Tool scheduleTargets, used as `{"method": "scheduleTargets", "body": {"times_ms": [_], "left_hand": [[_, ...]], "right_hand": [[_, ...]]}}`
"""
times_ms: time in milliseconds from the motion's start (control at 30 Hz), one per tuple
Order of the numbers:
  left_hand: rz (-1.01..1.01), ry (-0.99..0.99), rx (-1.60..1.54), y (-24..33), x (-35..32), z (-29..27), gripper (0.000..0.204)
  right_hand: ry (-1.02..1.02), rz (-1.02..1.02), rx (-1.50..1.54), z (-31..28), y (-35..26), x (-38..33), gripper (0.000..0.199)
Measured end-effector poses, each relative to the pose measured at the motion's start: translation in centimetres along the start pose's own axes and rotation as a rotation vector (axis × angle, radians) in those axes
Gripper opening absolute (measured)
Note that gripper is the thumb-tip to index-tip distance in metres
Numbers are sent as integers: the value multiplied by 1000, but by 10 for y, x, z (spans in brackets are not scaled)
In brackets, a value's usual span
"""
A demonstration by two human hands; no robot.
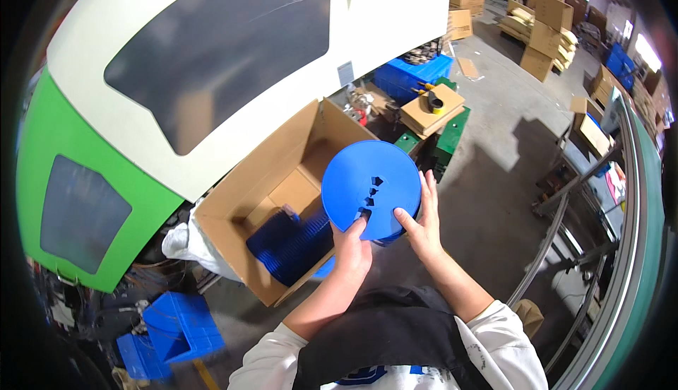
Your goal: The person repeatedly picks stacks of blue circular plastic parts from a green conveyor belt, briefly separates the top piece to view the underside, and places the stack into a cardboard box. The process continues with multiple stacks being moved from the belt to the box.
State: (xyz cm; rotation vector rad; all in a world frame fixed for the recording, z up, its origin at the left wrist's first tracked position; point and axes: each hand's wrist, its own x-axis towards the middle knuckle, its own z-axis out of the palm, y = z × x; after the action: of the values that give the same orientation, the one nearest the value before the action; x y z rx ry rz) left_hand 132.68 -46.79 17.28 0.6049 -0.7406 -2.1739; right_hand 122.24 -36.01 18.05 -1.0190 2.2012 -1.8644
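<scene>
Both hands hold a blue plastic disc (371, 188), flat and round, with a short slot of arrow-shaped cutouts running from near its centre toward the lower rim. It sits in the air just above the open right side of a cardboard box (233, 206) standing on the concrete floor (494, 150). The left hand (351, 249) supports the lower rim from below, thumb pressed onto the face beside the slot. The right hand (422, 224) wraps the right rim, fingers along the edge, thumb on the face, so each grip is closed on the disc as a rim pinch. A darker blue edge shows under the right side; probably more discs stacked beneath, hard to tell from here. Judging by the look, it is light, thin-walled moulded plastic, fairly stiff across the face, smooth and a bit slippery, not fragile but likely to flex if squeezed at one point. Best hold is opposite points on the rim, or a thumb hooked in the slot. Inside the box lies a row of dark blue discs (293, 241) packed on edge. A green and white machine housing (176, 72) stands behind the box, and blue crates (173, 326) sit lower left.
</scene>
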Motion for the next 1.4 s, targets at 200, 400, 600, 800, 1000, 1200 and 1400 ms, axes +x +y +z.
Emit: {"method": "scheduleTargets", "body": {"times_ms": [200, 400, 600, 800, 1000, 1200, 1400], "left_hand": [[4, -495, 132, 45, 9, -50, 54], [-234, -404, 59, 103, 8, -35, 59], [-42, -403, 68, 106, 19, -58, 54], [207, -200, -34, 108, 23, -89, 57], [198, -254, -46, 117, 23, -84, 64], [173, -216, -97, 125, 12, -70, 75], [289, 71, 199, 117, 46, -97, 91]], "right_hand": [[-179, -973, -5, 42, -41, -13, 62], [-79, -292, -149, 85, -34, 34, 82], [-31, -434, -84, 112, -61, 35, 74], [-8, -716, 95, 119, -74, 31, 70], [-101, -186, 74, 134, -56, 38, 71], [-61, -755, 42, 128, -78, 28, 67], [14, -377, 33, 125, -75, 33, 77]]}}
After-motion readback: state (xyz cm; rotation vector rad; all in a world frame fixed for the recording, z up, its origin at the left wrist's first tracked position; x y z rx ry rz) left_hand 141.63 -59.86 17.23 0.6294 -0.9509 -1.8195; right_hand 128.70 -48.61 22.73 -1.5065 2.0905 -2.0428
